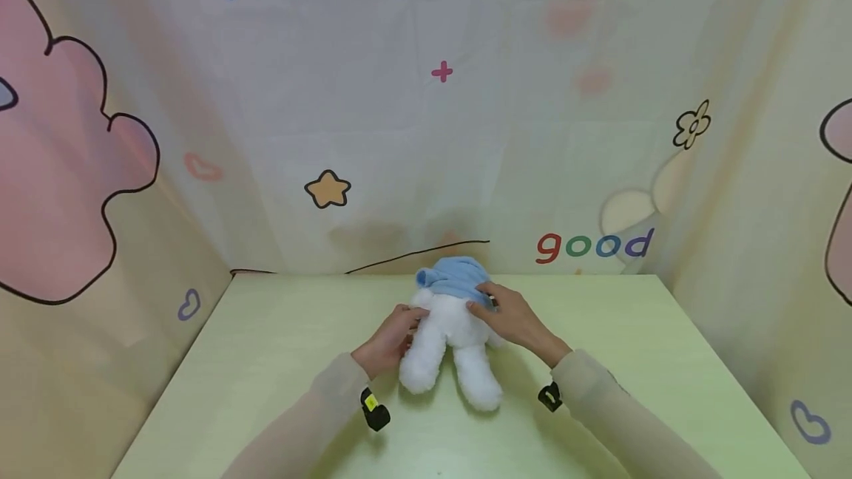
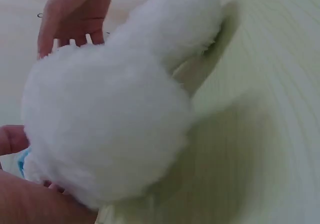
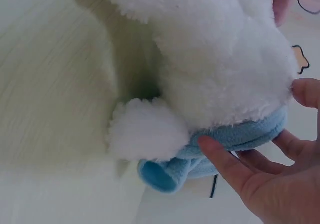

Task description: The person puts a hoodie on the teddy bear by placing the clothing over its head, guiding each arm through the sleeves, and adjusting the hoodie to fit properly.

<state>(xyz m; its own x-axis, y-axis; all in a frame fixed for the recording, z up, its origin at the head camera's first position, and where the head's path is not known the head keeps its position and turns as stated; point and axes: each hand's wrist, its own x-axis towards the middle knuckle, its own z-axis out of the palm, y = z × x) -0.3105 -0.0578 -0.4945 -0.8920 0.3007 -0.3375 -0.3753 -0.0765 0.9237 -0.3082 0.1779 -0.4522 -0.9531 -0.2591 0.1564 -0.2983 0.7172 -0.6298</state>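
Observation:
A white plush toy point(image 1: 439, 338) lies on a pale green table point(image 1: 279, 361), legs toward me, with a light blue garment point(image 1: 455, 278) over its far end. My left hand point(image 1: 399, 327) grips the toy's left side just below the blue hem; its thumb point(image 2: 10, 139) and palm press the white fur point(image 2: 110, 124). My right hand point(image 1: 506, 316) holds the hem on the right side. In the right wrist view its fingers point(image 3: 270, 179) lie under the blue garment point(image 3: 240, 136) and the thumb is on the white body point(image 3: 220, 58).
A cloth backdrop point(image 1: 426, 131) printed with hearts, stars and the word "good" closes in the table at the back and both sides. A black camera is strapped to each wrist point(image 1: 375, 409) point(image 1: 549, 396). Bare tabletop lies left, right and in front of the toy.

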